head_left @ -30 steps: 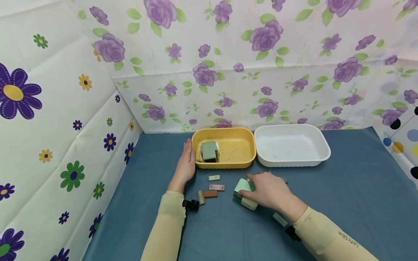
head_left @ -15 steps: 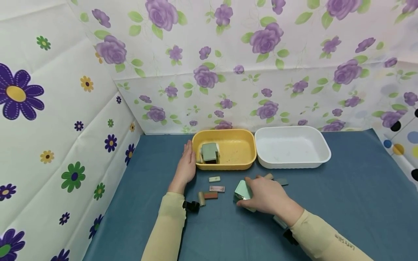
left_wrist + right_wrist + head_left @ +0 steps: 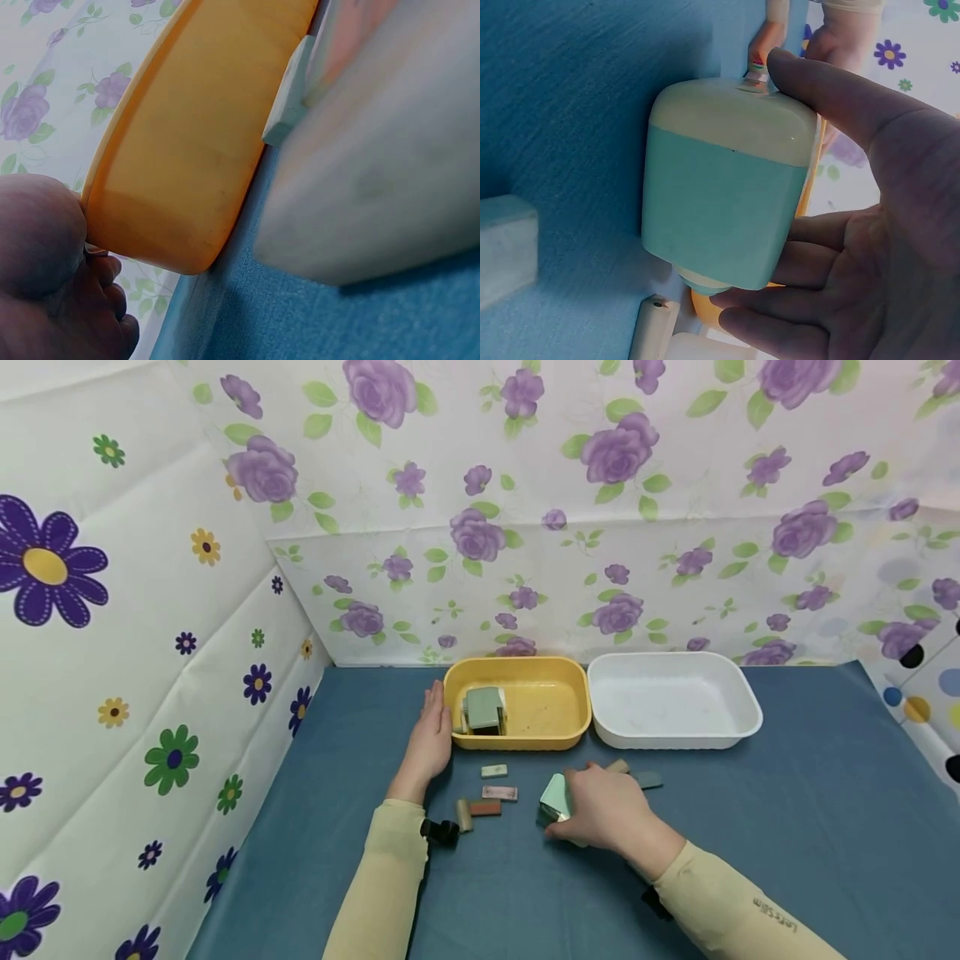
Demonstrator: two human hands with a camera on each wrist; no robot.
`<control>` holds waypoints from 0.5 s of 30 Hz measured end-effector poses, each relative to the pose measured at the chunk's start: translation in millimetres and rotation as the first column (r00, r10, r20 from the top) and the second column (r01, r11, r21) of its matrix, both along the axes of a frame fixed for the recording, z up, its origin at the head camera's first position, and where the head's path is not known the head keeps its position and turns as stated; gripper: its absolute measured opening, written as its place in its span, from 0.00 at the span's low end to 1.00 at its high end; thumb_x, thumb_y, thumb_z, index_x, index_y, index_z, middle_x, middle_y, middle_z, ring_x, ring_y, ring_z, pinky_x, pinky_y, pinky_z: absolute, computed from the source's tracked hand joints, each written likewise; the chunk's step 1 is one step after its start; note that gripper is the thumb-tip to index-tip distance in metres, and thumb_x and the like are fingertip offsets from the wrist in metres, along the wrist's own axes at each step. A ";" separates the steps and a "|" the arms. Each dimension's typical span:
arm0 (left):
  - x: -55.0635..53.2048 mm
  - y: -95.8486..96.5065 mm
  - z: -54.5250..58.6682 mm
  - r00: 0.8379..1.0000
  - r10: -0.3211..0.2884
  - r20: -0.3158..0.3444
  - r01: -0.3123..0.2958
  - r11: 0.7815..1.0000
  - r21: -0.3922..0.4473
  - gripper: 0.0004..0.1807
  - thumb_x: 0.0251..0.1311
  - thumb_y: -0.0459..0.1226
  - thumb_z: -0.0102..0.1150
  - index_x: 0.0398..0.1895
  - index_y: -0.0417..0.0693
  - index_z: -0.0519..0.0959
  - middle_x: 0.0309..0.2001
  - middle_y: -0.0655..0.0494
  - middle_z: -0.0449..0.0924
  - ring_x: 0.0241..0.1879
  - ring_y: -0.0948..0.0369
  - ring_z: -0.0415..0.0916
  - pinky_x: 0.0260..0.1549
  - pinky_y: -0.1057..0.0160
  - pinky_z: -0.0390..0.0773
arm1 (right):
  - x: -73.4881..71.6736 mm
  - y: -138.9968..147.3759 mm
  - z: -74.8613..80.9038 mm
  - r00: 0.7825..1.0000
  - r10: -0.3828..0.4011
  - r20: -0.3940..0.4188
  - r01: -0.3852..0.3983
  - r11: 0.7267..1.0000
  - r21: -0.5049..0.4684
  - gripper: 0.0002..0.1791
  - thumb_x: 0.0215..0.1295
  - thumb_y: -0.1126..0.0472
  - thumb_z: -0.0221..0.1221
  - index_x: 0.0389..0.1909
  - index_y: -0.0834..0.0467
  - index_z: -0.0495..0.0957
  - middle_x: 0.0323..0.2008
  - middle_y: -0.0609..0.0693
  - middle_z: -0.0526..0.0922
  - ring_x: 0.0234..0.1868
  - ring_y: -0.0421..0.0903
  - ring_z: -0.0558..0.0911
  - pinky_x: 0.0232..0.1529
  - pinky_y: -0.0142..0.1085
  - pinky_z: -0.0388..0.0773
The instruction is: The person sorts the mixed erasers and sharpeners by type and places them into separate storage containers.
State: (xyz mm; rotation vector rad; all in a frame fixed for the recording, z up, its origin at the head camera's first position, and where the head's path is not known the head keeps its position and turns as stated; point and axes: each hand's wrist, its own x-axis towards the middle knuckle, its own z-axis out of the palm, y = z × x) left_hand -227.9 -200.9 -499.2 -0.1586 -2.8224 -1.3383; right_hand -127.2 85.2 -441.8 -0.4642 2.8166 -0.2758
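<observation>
My right hand grips a mint-green and cream desktop pencil sharpener in front of the trays. In the right wrist view, the thumb lies along the cream end of the sharpener and the other fingers reach round its far side. My left hand rests with straight fingers against the left end of a yellow tray. Inside that tray sits a boxy grey-green device, which looks like another sharpener. The left wrist view has the yellow tray wall beside the thumb.
A white tray stands right of the yellow one. Between the hands lie small eraser-like blocks: cream, pink, brown and tan. Beyond the right hand are a tan block and a grey-green one.
My right hand has shifted slightly left and wrapped further over the sharpener, covering its cream part in the head view. The tan block behind that hand has come into sight. The left hand stays put.
</observation>
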 end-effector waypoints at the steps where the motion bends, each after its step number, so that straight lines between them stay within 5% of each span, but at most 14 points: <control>1: 0.4 -0.3 0.4 1.000 0.000 0.000 0.000 1.000 -0.001 0.32 0.90 0.39 0.32 0.88 0.44 0.41 0.88 0.45 0.38 0.86 0.46 0.33 0.81 0.41 0.42 | -0.2 -0.8 -0.3 1.000 0.001 -0.003 -0.001 1.000 0.000 0.47 0.49 0.31 0.79 0.61 0.62 0.84 0.51 0.63 0.86 0.38 0.54 0.86 0.35 0.53 0.86; 15: -0.1 0.3 1.0 1.000 0.002 0.001 -0.002 1.000 -0.004 0.32 0.89 0.38 0.32 0.88 0.42 0.42 0.87 0.44 0.40 0.86 0.48 0.34 0.81 0.43 0.42 | -3.3 -2.2 -5.6 1.000 -0.016 0.002 0.016 1.000 0.014 0.43 0.47 0.31 0.79 0.53 0.61 0.86 0.38 0.54 0.84 0.30 0.48 0.80 0.31 0.49 0.84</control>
